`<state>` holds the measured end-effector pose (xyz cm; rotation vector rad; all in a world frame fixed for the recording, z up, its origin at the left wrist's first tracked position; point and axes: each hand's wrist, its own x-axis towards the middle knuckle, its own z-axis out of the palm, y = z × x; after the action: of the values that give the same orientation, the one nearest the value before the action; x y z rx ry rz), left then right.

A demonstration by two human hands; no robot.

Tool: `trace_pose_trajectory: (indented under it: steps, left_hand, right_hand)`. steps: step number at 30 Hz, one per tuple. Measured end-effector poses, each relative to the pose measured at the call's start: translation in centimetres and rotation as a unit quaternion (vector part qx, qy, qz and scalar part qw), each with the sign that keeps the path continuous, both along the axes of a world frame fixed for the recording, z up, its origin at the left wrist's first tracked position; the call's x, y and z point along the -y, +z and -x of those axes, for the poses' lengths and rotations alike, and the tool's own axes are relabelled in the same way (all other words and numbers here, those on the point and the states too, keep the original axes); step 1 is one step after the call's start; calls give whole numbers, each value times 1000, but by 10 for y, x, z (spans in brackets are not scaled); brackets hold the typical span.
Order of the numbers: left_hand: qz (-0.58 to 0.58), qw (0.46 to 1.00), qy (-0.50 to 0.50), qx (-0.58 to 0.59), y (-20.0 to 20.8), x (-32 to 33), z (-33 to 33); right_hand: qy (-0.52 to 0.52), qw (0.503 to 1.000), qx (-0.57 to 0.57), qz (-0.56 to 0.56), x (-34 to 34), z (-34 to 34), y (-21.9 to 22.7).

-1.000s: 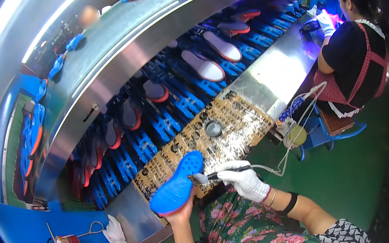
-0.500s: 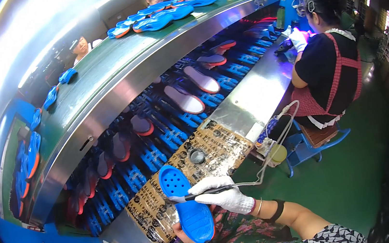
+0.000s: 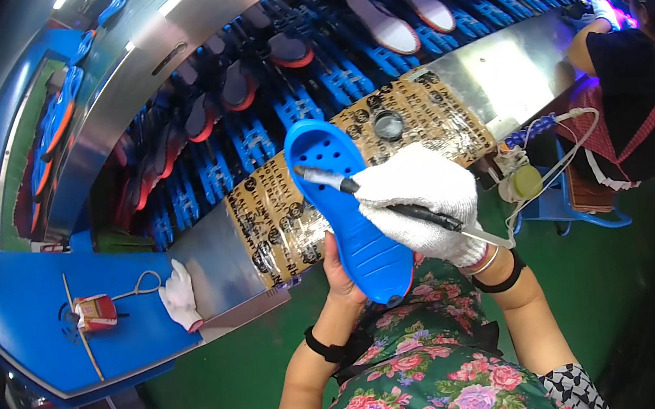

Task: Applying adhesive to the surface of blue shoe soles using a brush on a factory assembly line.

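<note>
A blue shoe sole (image 3: pixel 351 230) with a cluster of holes at its broad end lies tilted in front of me. My bare left hand (image 3: pixel 342 278) grips its edge near the narrower end, with part of the fingers hidden under it. My right hand (image 3: pixel 425 199), in a white knitted glove, is closed round a brush (image 3: pixel 326 178) with a black handle and a thin tube at its rear. The brush's tip is over the holed end of the sole; whether it touches is unclear. A small round dish (image 3: pixel 388 125) sits beyond the glove.
Taped brown cardboard (image 3: pixel 268 220) covers part of the metal ledge. Behind it, a rack (image 3: pixel 346 79) carries several dark soles with red edges. A white glove (image 3: pixel 181 298) lies at left. On the right sits a co-worker (image 3: pixel 631 77) near a blue chair (image 3: pixel 582 214).
My view has tilted down and swung left. The sole now appears larger and nearer the middle, and the brush has shifted from the sole's midpart to its holed end.
</note>
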<state>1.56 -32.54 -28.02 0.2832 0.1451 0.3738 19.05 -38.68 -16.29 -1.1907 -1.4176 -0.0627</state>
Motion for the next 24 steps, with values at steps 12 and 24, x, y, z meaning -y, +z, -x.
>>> trace_pose_trajectory:
  steps: [12,24]
  left_hand:
    - [77,993,39,80,-36,4,13]
    - [-58,991,87,-80,-14,-1,5]
  right_hand:
    - [20,997,75,-12,-2,29,-9]
    - [112,982,-148,14,11,28,-31]
